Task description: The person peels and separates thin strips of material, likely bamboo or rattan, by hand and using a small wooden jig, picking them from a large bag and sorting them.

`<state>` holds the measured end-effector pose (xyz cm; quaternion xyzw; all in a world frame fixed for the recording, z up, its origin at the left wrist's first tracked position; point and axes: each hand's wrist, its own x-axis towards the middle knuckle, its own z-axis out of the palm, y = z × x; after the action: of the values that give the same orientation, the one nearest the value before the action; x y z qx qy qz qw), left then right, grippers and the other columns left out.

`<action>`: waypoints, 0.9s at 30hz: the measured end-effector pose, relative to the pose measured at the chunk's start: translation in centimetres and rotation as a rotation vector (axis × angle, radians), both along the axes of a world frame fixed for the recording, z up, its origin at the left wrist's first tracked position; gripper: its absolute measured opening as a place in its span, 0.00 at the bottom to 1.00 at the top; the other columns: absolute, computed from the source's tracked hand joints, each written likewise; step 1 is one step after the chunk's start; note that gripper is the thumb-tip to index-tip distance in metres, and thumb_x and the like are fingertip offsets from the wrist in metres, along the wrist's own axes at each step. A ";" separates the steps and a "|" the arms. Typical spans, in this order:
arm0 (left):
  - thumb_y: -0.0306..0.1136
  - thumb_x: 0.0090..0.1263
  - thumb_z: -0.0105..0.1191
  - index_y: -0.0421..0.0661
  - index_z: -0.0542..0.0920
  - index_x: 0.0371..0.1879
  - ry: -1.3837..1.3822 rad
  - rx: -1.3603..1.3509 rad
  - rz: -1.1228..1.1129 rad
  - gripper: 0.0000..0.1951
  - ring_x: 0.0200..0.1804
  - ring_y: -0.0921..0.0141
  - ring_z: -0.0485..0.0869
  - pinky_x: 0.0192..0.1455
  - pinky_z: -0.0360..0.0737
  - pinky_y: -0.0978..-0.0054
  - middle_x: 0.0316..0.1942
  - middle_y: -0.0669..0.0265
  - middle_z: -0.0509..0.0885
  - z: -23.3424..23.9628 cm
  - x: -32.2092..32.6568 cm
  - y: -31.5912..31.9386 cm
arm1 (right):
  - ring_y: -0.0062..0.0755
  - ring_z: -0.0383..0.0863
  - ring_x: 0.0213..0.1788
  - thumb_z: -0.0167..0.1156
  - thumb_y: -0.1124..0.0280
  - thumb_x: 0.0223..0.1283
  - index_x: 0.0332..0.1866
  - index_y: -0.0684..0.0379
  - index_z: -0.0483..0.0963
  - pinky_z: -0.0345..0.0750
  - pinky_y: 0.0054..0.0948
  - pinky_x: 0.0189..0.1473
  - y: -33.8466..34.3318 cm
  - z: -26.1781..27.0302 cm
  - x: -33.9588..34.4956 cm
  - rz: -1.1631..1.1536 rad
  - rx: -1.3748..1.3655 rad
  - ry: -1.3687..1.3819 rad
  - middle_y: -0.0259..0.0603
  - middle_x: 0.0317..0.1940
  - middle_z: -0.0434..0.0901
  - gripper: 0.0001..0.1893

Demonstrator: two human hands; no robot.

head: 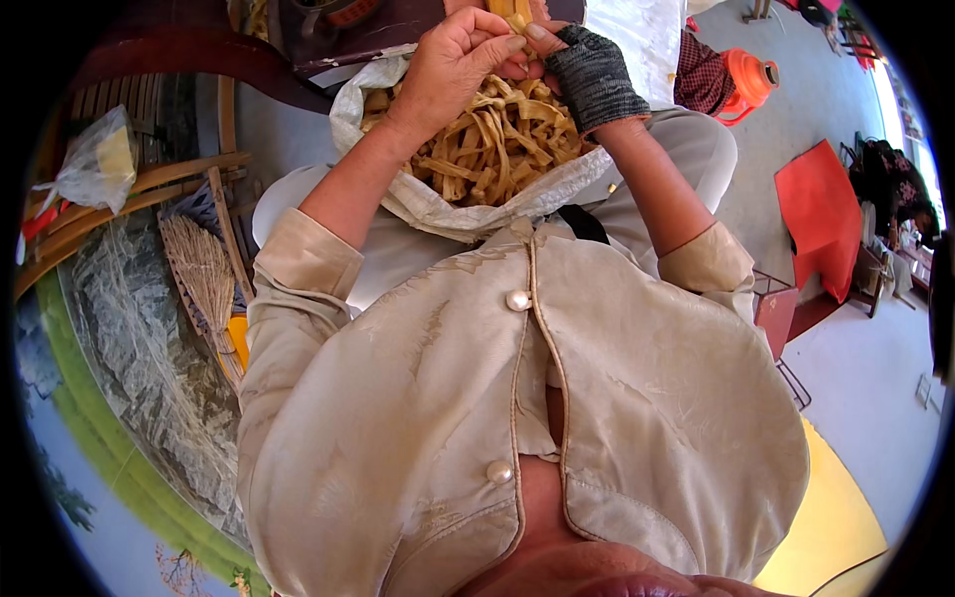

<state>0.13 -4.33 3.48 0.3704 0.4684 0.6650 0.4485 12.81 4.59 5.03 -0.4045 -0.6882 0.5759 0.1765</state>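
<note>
Both hands meet at the top of the view, over a white woven sack [492, 222] between my knees. The sack's rim is rolled back around many curled, yellowish-brown dried strips [500, 149]. My left hand [455, 71], bare, pinches the end of a yellow dried strip [515, 11] between thumb and fingers. Across from it, my right hand [586, 71], in a dark grey fingerless knit glove [600, 78], grips the same strip close to the left fingertips. The strip's upper end runs out of the picture.
Ahead on the left stands a dark table [358, 41] with a mug [336, 13]. A straw broom [198, 261], wooden bench [149, 179] and clear plastic bag [101, 160] are to my left. An orange jug [750, 80] and red sheet [821, 213] are to my right.
</note>
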 end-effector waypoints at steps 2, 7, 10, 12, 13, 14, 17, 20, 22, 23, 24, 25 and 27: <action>0.23 0.66 0.48 0.40 0.72 0.33 -0.004 -0.016 -0.004 0.01 0.29 0.78 0.79 0.31 0.76 0.83 0.29 0.66 0.79 -0.8 -0.2 0.4 | 0.15 0.67 0.18 0.55 0.53 0.59 0.38 0.59 0.76 0.65 0.15 0.21 0.5 -2.2 0.1 -0.004 0.150 0.138 0.29 0.18 0.73 0.17; 0.22 0.64 0.51 0.40 0.73 0.29 0.263 -0.079 0.086 0.02 0.26 0.77 0.80 0.28 0.77 0.83 0.25 0.67 0.79 0.3 -2.4 0.1 | 0.21 0.64 0.18 0.57 0.58 0.58 0.34 0.56 0.73 0.63 0.20 0.22 4.8 -1.1 1.8 0.070 -0.696 0.376 0.32 0.17 0.68 0.12; 0.23 0.63 0.52 0.40 0.74 0.27 0.162 -0.052 0.126 0.04 0.25 0.78 0.79 0.28 0.76 0.84 0.22 0.68 0.79 0.7 -2.4 0.1 | 0.14 0.59 0.14 0.59 0.58 0.56 0.32 0.54 0.72 0.58 0.15 0.17 4.3 -2.2 1.9 -0.101 -0.328 0.267 0.25 0.14 0.64 0.11; 0.24 0.64 0.51 0.40 0.73 0.28 0.308 -0.050 0.156 0.03 0.25 0.78 0.79 0.27 0.75 0.84 0.22 0.68 0.79 0.8 -2.5 0.1 | 0.14 0.60 0.15 0.60 0.60 0.55 0.32 0.55 0.73 0.59 0.15 0.18 3.8 -2.6 1.6 -0.062 -0.107 0.189 0.26 0.15 0.65 0.10; 0.24 0.65 0.50 0.40 0.72 0.30 0.498 -0.053 0.180 0.02 0.25 0.78 0.79 0.26 0.75 0.84 0.23 0.68 0.79 1.1 -2.6 -0.1 | 0.14 0.60 0.15 0.61 0.60 0.55 0.32 0.55 0.73 0.60 0.15 0.18 3.4 -2.4 1.4 -0.061 -0.038 0.152 0.26 0.15 0.66 0.10; 0.24 0.65 0.50 0.41 0.72 0.32 0.688 -0.055 0.204 0.02 0.25 0.78 0.79 0.26 0.75 0.84 0.24 0.68 0.79 1.4 -2.6 -0.3 | 0.14 0.61 0.15 0.61 0.60 0.55 0.31 0.55 0.73 0.60 0.15 0.19 2.8 -2.2 1.2 -0.092 -0.055 0.121 0.26 0.15 0.66 0.10; 0.30 0.58 0.57 0.47 0.72 0.50 1.080 0.145 0.199 0.19 0.40 0.66 0.80 0.47 0.76 0.73 0.43 0.62 0.78 0.1 -1.0 -0.9 | 0.29 0.72 0.29 0.57 0.66 0.55 0.36 0.52 0.76 0.69 0.27 0.32 2.1 -2.6 1.1 0.245 0.524 -0.129 0.34 0.26 0.73 0.06; 0.29 0.55 0.59 0.45 0.74 0.43 1.099 0.097 0.049 0.15 0.40 0.60 0.79 0.42 0.76 0.68 0.39 0.61 0.78 -1.9 -0.1 -1.1 | 0.37 0.76 0.43 0.56 0.72 0.50 0.46 0.49 0.75 0.73 0.34 0.43 1.5 -4.8 1.5 0.578 1.164 -0.153 0.39 0.38 0.75 0.15; 0.28 0.56 0.56 0.44 0.74 0.36 1.186 0.082 0.003 0.10 0.39 0.58 0.77 0.41 0.75 0.65 0.34 0.62 0.77 -2.2 -0.2 -1.0 | 0.39 0.75 0.36 0.58 0.61 0.54 0.40 0.57 0.75 0.72 0.33 0.39 0.1 -2.7 1.2 0.418 0.530 -0.237 0.44 0.31 0.76 0.13; 0.28 0.56 0.56 0.44 0.74 0.36 1.239 0.110 0.013 0.10 0.38 0.59 0.77 0.41 0.75 0.65 0.33 0.63 0.76 -2.4 -0.6 -0.9 | 0.36 0.75 0.30 0.58 0.55 0.55 0.34 0.62 0.75 0.72 0.31 0.35 0.1 -3.0 1.3 0.347 0.442 -0.202 0.45 0.26 0.75 0.17; 0.27 0.55 0.55 0.45 0.75 0.36 1.291 0.140 0.021 0.10 0.38 0.60 0.77 0.41 0.74 0.66 0.32 0.64 0.76 -2.6 -1.0 -0.7 | 0.34 0.74 0.29 0.59 0.54 0.55 0.33 0.62 0.75 0.72 0.30 0.34 0.1 -2.9 1.3 0.356 0.451 -0.208 0.43 0.25 0.75 0.18; 0.27 0.54 0.54 0.46 0.75 0.35 1.343 0.171 0.030 0.09 0.38 0.61 0.76 0.41 0.74 0.67 0.32 0.65 0.76 -2.6 -1.5 -0.6 | 0.31 0.73 0.28 0.59 0.54 0.55 0.33 0.62 0.75 0.72 0.29 0.33 0.0 -2.7 1.3 0.365 0.460 -0.214 0.42 0.24 0.75 0.18; 0.28 0.53 0.53 0.47 0.75 0.34 1.449 0.281 0.072 0.09 0.38 0.64 0.76 0.41 0.74 0.68 0.32 0.66 0.76 -1.9 -2.6 -0.3 | 0.27 0.72 0.26 0.59 0.54 0.55 0.32 0.63 0.75 0.71 0.26 0.31 -0.2 -1.8 1.4 0.377 0.389 -0.194 0.39 0.23 0.74 0.19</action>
<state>-2.43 -4.60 1.55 0.7550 0.5694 0.3217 -0.0470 14.21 4.39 3.20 -0.2813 -0.8624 0.4143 0.0736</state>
